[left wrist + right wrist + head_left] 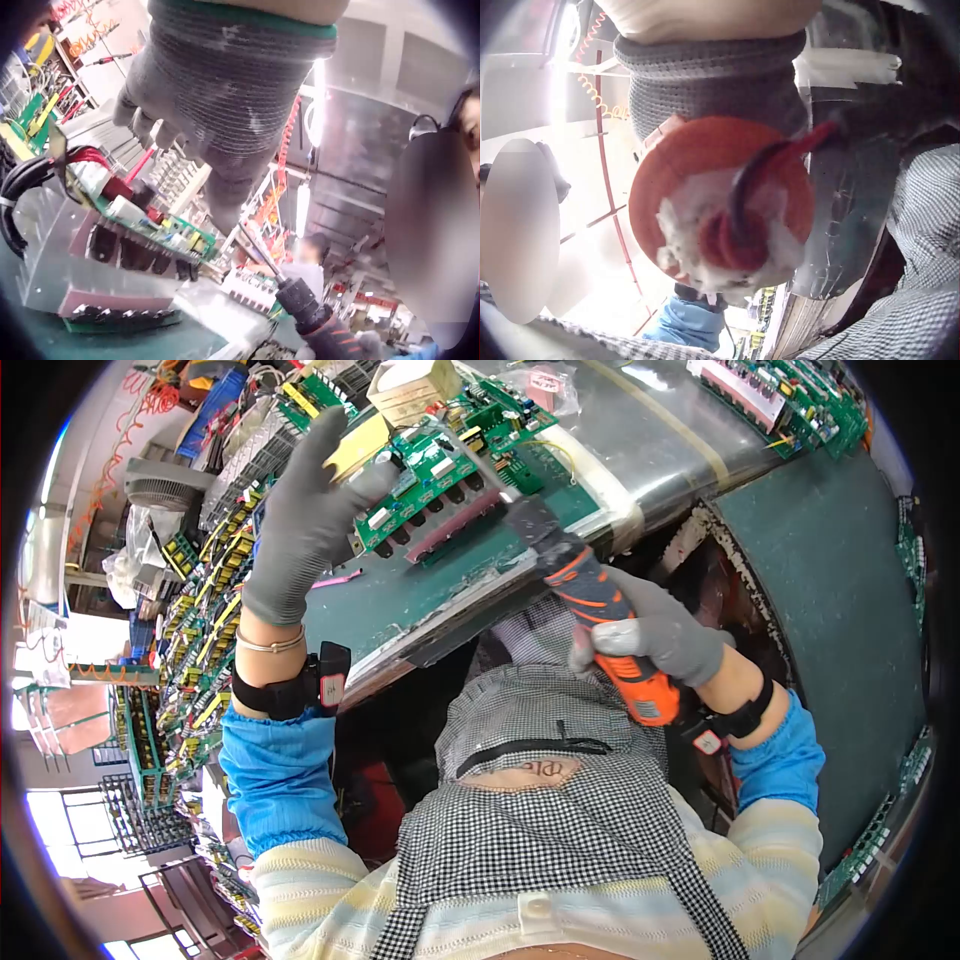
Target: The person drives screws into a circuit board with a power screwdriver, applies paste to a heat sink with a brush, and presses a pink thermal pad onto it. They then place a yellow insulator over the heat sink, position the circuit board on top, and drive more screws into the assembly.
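Observation:
My right hand [665, 630], in a grey glove, grips an orange and black electric screwdriver [585, 585]. Its long shaft [480, 460] points up and left, over a green circuit board [430, 485] with a pink-edged metal heat sink. At the board's left end is my gloved left hand [305, 525], index finger stretched out and thumb apart from it. In the left wrist view, the thumb overlaps the tip of the shaft [259, 251], and heat sink [112, 270] and black cables lie below the hand. The screwdriver's round orange rear [656, 202] fills the right wrist view.
Rows of boards with yellow parts [205, 630] stand along the left. Another pink-edged board [750, 400] lies at the back right. A clear bag [545, 388] rests on the metal surface [650, 435]. The bench's front edge [440, 615] runs before the apron.

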A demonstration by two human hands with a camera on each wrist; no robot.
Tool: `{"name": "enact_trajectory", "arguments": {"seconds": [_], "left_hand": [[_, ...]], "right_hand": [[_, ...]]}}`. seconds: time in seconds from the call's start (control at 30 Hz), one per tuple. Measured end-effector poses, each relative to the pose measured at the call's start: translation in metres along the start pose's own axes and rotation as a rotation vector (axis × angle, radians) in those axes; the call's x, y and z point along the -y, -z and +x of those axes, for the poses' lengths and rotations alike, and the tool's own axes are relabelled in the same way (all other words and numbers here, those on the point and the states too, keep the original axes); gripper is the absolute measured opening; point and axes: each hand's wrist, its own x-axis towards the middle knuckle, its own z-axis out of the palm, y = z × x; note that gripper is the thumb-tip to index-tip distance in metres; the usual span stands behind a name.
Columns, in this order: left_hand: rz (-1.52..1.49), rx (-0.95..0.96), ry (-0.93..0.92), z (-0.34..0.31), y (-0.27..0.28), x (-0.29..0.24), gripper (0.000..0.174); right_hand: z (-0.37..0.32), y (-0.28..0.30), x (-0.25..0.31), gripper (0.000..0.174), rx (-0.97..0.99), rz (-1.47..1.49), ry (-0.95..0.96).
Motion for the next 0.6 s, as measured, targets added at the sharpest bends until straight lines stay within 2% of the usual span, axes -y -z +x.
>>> {"name": "enact_trajectory", "arguments": {"seconds": [0.03, 0.1, 0.13, 0.23, 0.4, 0.47, 0.6], "left_hand": [[0.312, 0.085, -0.097, -0.002, -0.001, 0.000, 0.085], [0.659, 0.177, -0.326, 0.002, -0.015, 0.018, 0.095], [0.700, 0.267, -0.320, 0.000, -0.018, 0.022, 0.094], [0.560, 0.375, -0.099, 0.001, -0.025, 0.014, 0.089], [0.641, 0.295, -0.243, -0.003, -0.029, 0.025, 0.083], [0.632, 0.278, -0.240, -0.003, -0.033, 0.029, 0.083], [0.638, 0.235, -0.193, -0.005, -0.038, 0.021, 0.085]], "right_hand": [[-0.006, 0.001, -0.004, 0.054, -0.026, 0.016, -0.020], [-0.014, 0.000, -0.015, 0.051, -0.061, 0.053, -0.061], [-0.016, -0.001, -0.020, 0.050, -0.077, 0.070, -0.081], [-0.019, -0.006, -0.033, 0.046, -0.046, 0.052, -0.144], [-0.012, -0.019, -0.050, 0.044, -0.011, 0.105, -0.188], [-0.008, -0.018, -0.056, 0.044, 0.037, 0.098, -0.178], [-0.018, -0.020, -0.043, 0.056, 0.025, 0.190, -0.067]]}}
